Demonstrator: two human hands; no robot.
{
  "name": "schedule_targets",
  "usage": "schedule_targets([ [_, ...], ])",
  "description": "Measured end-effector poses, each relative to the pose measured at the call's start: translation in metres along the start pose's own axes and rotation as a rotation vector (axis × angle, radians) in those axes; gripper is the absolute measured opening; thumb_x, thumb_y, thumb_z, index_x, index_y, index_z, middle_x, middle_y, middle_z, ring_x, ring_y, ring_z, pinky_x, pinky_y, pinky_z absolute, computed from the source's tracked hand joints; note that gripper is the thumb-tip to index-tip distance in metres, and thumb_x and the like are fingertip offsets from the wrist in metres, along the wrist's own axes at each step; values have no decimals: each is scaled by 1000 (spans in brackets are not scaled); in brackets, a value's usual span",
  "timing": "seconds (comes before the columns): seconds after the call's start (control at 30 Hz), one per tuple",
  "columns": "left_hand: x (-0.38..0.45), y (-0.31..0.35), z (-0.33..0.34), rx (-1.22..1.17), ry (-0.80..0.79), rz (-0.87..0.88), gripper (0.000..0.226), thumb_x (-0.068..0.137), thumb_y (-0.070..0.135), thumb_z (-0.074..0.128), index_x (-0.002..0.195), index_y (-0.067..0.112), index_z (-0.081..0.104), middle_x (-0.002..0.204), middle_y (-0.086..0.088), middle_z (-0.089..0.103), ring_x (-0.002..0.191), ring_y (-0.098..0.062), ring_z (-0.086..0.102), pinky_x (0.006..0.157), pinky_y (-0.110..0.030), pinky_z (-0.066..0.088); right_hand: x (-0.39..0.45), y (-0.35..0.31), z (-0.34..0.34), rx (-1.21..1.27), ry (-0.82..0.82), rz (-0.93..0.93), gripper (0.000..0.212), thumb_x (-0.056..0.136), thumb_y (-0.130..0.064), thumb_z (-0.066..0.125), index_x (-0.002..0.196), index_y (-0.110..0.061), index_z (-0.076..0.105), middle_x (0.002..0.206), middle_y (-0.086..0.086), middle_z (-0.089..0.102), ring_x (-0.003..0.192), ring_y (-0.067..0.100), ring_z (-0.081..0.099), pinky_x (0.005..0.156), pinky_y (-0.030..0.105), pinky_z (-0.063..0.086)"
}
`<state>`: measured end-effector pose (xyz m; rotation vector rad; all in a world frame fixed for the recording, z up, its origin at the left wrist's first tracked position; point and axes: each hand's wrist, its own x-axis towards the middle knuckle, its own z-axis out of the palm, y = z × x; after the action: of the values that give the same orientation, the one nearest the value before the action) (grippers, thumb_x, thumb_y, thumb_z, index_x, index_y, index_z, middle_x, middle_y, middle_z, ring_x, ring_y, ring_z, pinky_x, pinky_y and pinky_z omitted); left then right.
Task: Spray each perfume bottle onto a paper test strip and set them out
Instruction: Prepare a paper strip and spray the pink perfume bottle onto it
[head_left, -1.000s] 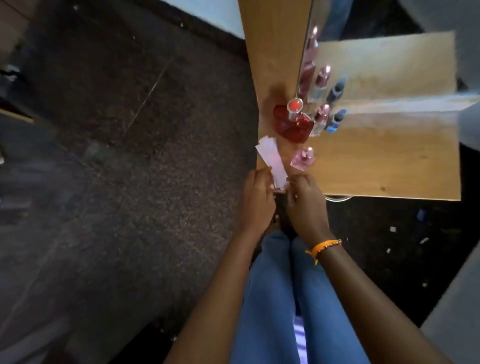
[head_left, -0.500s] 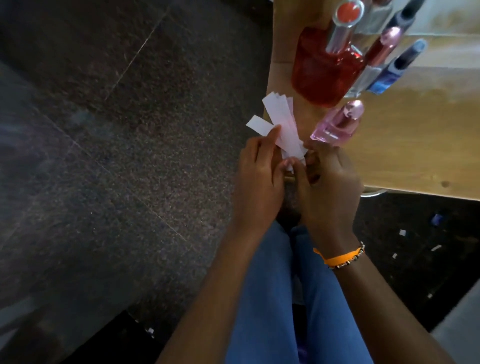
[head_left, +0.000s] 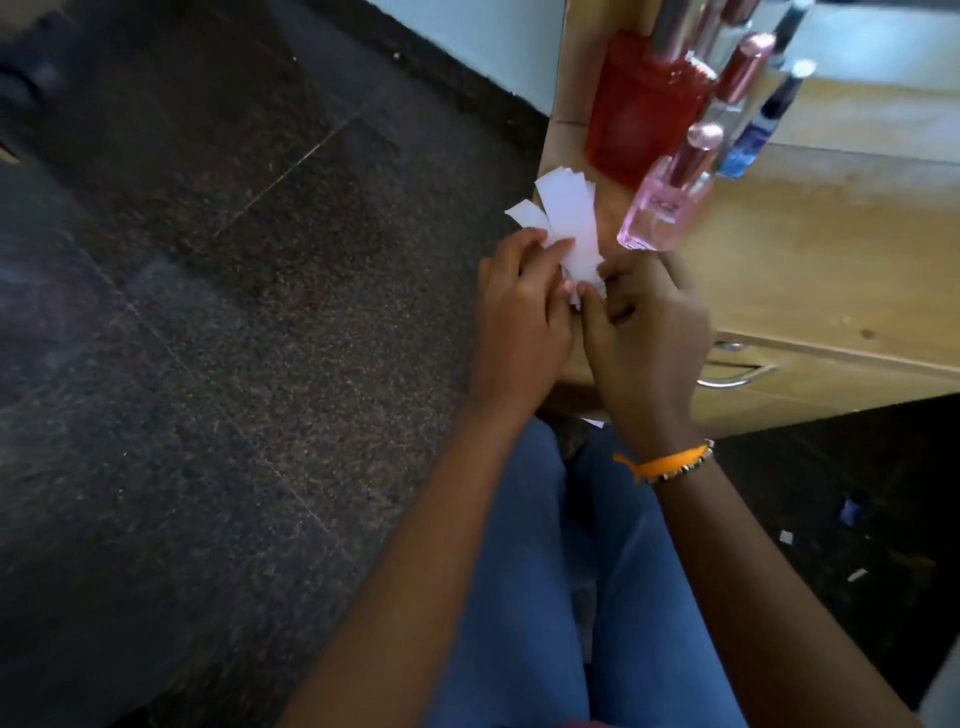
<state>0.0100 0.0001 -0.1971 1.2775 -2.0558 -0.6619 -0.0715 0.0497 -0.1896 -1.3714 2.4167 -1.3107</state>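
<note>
Both hands hold a fanned bundle of white paper test strips (head_left: 569, 218) at the near left corner of the wooden table (head_left: 810, 260). My left hand (head_left: 519, 317) pinches one strip that splays out to the left. My right hand (head_left: 644, 332) grips the bundle's lower end. Just right of the strips stands a small pink perfume bottle (head_left: 665, 202). Behind it are a large red bottle (head_left: 644, 109), a slim clear bottle with a rose cap (head_left: 737, 78) and a blue bottle with a dark cap (head_left: 758, 130).
A mirror (head_left: 857, 41) stands at the back of the table and reflects the bottles. A drawer with a metal handle (head_left: 737, 379) sits under the tabletop. Dark stone floor (head_left: 208, 312) spreads to the left. My legs in blue jeans (head_left: 545, 571) are below.
The view has moved closer to the table corner. The strips went from a neat stack to a fan, with one strip pulled out to the left by my left hand.
</note>
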Motion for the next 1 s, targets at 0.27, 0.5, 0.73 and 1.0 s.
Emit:
schedule_targets([
  [0.27,1,-1,-5,-65,-37,-6,37,88,6,56,125,9,57,135,-8,50,123,-23,41,95,-22,37,6,-2,-4,107,-35,96,13,77,-17,70,89,-11,68,85,8,72,78,22,65,64,23,37],
  [0.5,1,0,-4,-115,-38,-11,45,87,2,57,130,10,51,136,-7,52,122,-25,45,92,-22,37,14,-7,-5,130,8,126,3,78,-11,68,81,-11,68,79,5,71,74,17,65,68,26,47],
  [0.73,1,3,-6,-211,-35,-120,56,84,6,63,136,8,43,137,-11,45,120,-28,51,97,-39,47,16,-2,-7,252,-5,231,6,77,-12,71,78,-14,65,73,-6,64,73,13,63,73,36,54],
  [1.0,0,5,-6,-193,-47,-114,52,87,7,60,136,13,45,140,-9,43,123,-22,48,96,-31,47,8,2,-14,471,79,365,6,77,-13,71,79,-15,66,71,-8,65,71,10,65,73,41,58],
])
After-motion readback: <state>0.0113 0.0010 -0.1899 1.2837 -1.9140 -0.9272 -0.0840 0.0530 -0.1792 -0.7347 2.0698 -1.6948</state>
